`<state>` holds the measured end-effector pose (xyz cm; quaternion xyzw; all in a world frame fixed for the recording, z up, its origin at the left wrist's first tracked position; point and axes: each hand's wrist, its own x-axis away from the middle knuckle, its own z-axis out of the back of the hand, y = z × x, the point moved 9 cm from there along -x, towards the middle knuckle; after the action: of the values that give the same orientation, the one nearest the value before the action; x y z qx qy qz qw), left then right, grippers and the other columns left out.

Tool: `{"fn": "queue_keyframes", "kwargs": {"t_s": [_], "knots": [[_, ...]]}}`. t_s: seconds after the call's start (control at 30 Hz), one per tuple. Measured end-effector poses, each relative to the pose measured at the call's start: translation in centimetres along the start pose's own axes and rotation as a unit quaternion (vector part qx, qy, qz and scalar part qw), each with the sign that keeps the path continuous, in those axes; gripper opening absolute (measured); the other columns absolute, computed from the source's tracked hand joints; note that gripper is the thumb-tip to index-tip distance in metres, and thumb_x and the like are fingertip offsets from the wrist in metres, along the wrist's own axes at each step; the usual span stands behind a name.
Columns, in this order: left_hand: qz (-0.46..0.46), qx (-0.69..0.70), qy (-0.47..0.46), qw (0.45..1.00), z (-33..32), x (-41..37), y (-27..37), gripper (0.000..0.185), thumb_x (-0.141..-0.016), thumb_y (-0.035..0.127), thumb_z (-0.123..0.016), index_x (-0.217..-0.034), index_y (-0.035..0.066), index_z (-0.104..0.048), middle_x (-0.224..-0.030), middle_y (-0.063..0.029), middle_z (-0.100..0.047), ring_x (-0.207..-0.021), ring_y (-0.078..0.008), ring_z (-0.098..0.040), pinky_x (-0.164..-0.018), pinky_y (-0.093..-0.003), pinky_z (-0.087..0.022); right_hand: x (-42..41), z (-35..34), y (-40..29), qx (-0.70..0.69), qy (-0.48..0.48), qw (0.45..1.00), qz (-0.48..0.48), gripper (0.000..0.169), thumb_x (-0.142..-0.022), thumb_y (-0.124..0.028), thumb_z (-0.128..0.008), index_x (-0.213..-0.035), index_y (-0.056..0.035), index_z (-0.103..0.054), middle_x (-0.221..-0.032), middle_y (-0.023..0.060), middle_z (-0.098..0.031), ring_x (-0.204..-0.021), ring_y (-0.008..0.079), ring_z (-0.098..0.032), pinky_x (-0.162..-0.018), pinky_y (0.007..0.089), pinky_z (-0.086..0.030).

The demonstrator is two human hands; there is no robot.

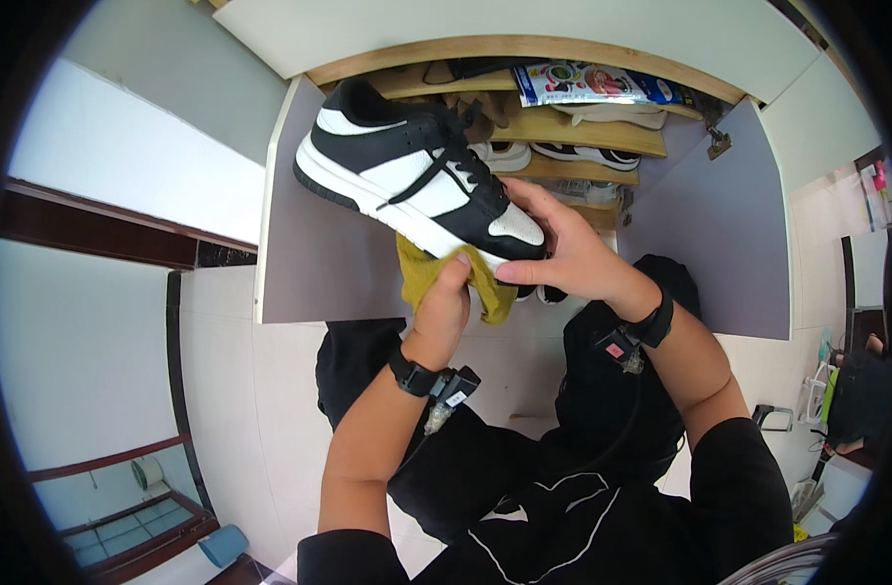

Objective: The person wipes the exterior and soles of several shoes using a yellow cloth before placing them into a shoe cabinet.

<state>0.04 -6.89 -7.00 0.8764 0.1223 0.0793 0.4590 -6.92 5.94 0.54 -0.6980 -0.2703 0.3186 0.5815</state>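
A black-and-white low-top sneaker (417,172) with black laces is held up before the open shoe cabinet, its toe towards the lower right. My right hand (563,241) grips it around the toe, with the thumb on the white sole edge. Below the sole, my left hand (446,307) holds a mustard-yellow cloth (420,276) against the sole's side near the forefoot. The left thumb presses on the cloth; the other left fingers are hidden behind it.
Behind the sneaker, wooden shelves (585,135) carry several shoes and a printed plastic packet (577,84). Open cabinet doors flank my hands, the left door (329,270) and the right door (716,219). More shoes (550,294) sit low by the cabinet's base, partly hidden.
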Motion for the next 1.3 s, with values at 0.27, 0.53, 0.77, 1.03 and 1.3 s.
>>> {"fn": "queue_keyframes", "kwargs": {"t_s": [0.27,0.53,0.77,1.03,1.3], "knots": [[-0.007,0.059,-0.003,0.998,0.1,-0.9,0.9,0.053,-0.094,0.033,-0.056,-0.139,0.006,-0.049,-0.132,-0.0096,-0.060,-0.122,-0.0254,-0.058,-0.108,-0.0414,-0.045,0.0,0.8,0.4,0.033,0.002,0.999,-0.012,0.088,-0.078,-0.014,-0.086,-0.150,0.0000,-0.037,-0.138,0.0117,-0.052,-0.122,0.0186,-0.054,-0.104,0.0321,-0.044],[0.094,-0.082,-0.036,0.992,-1.4,0.2,-0.4,0.053,-0.085,0.002,-0.062,-0.136,0.005,-0.051,-0.131,-0.0060,-0.059,-0.122,-0.0212,-0.055,-0.110,-0.0373,-0.040,0.1,1.9,0.5,0.045,0.011,0.999,-0.010,0.089,-0.077,-0.010,-0.085,-0.151,0.0005,-0.036,-0.141,0.0127,-0.052,-0.126,0.0186,-0.052,-0.107,0.0322,-0.042],[0.011,-0.051,-0.014,0.999,-0.9,0.4,0.7,0.049,-0.090,0.016,-0.059,-0.137,0.005,-0.050,-0.132,-0.0077,-0.059,-0.122,-0.0221,-0.056,-0.109,-0.0387,-0.041,0.2,0.7,0.2,0.009,-0.019,1.000,-0.018,0.096,-0.074,-0.009,-0.088,-0.153,-0.0019,-0.034,-0.144,0.0130,-0.049,-0.129,0.0201,-0.050,-0.109,0.0337,-0.042],[0.026,0.094,-0.006,0.995,-0.8,-0.7,0.5,0.047,-0.090,0.010,-0.060,-0.136,0.003,-0.050,-0.127,-0.0084,-0.060,-0.115,-0.0221,-0.060,-0.101,-0.0385,-0.048,0.3,0.8,0.2,0.029,-0.003,0.999,-0.033,0.096,-0.073,-0.010,-0.089,-0.152,-0.0030,-0.036,-0.142,0.0129,-0.050,-0.128,0.0205,-0.051,-0.106,0.0340,-0.045],[0.048,-0.091,-0.028,0.994,-1.4,0.0,0.7,0.040,-0.092,0.013,-0.067,-0.129,0.002,-0.059,-0.120,-0.0063,-0.065,-0.106,-0.0165,-0.062,-0.093,-0.0312,-0.051,0.4,1.0,0.1,0.056,-0.017,0.998,-0.011,0.100,-0.070,-0.011,-0.091,-0.153,-0.0045,-0.034,-0.144,0.0136,-0.048,-0.131,0.0225,-0.049,-0.109,0.0360,-0.042]]}}
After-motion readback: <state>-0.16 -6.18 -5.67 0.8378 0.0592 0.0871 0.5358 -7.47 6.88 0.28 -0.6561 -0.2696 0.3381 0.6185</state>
